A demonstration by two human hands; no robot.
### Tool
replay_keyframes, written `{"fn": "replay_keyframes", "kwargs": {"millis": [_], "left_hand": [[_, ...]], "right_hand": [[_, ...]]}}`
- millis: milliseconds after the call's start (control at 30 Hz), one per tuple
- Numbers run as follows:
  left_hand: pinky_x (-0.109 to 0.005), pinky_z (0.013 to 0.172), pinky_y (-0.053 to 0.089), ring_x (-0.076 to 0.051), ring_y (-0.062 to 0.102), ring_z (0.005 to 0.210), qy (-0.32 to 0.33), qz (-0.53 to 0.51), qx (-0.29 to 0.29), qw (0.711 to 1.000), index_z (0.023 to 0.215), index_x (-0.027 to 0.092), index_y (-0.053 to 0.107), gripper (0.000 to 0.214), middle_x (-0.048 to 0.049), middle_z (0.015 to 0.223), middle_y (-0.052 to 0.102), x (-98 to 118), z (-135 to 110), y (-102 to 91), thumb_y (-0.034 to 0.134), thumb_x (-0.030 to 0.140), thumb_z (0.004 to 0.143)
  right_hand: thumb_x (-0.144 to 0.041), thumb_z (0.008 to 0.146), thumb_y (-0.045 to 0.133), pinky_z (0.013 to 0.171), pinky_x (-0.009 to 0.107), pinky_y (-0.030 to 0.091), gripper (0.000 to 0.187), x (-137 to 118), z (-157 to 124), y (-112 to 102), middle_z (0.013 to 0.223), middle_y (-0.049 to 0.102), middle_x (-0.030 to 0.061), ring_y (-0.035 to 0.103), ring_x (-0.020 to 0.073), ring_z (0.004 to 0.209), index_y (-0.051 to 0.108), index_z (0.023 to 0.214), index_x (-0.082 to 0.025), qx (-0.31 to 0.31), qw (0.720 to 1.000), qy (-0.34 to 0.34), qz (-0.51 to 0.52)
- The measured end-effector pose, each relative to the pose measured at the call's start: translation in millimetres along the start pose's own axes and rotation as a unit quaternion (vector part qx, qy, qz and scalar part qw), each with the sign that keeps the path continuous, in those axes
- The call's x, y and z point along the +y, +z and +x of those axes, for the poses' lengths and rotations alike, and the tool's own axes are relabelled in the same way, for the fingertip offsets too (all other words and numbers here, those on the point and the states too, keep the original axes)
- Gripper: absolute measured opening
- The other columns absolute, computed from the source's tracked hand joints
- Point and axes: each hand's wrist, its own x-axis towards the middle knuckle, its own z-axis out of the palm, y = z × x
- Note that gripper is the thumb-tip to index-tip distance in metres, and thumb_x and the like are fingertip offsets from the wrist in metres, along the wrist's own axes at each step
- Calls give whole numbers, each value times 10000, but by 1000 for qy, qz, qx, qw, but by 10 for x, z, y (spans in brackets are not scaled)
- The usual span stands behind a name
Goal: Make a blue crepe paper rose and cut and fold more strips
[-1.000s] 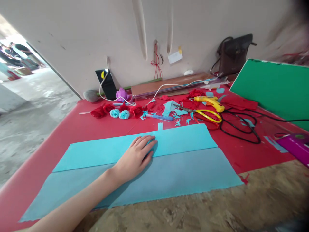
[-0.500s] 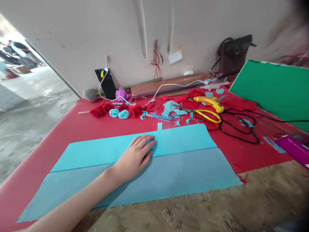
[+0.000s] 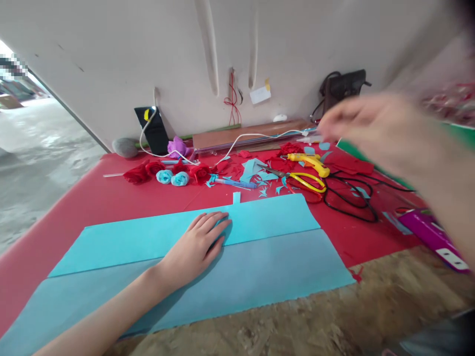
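Observation:
My left hand (image 3: 198, 242) lies flat on a wide sheet of light-blue crepe paper (image 3: 274, 262), fingers extended over its folded upper band. A small blue strip (image 3: 236, 198) sticks out past the paper's far edge. At the right my right hand (image 3: 363, 118) is raised in the air, smeared by motion, so its fingers cannot be made out. Below and left of it lie yellow-handled scissors (image 3: 308, 182) and a yellow glue gun (image 3: 310, 163) with a black cord. Blue and red scraps surround a blue pen (image 3: 235, 183).
Red fabric roses (image 3: 136, 173) and small blue ones (image 3: 180, 178) sit at the back left, near a black phone (image 3: 154, 131) with a white cable. A purple power strip (image 3: 434, 237) is at the right edge. Behind stand a dark bag (image 3: 343, 89) and a green board (image 3: 454, 133).
My right hand has come into view from the right, in front of the green board. My left hand stays on the blue paper. The whole view has shifted slightly.

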Motion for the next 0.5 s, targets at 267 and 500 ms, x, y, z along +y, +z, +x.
{"fn": "replay_keyframes", "kwargs": {"millis": [267,500], "left_hand": [[-427,1004,397,-242,481,1168,4,-4,17,1000,1213,177,509,344,-83,1303,496,-10,3,8,357,226,909],[-419,997,404,-241,469,1180,11,4,16,1000,1215,187,504,342,-83,1313,486,-35,0,26,348,244,916]], "right_hand": [[-200,797,510,686,281,428,151,841,-99,690,854,626,84,573,177,781,606,879,-116,-129,966,14,-222],[-113,643,544,581,264,384,381,887,8,720,797,624,83,562,186,698,547,1024,-88,-161,947,12,-278]]}}
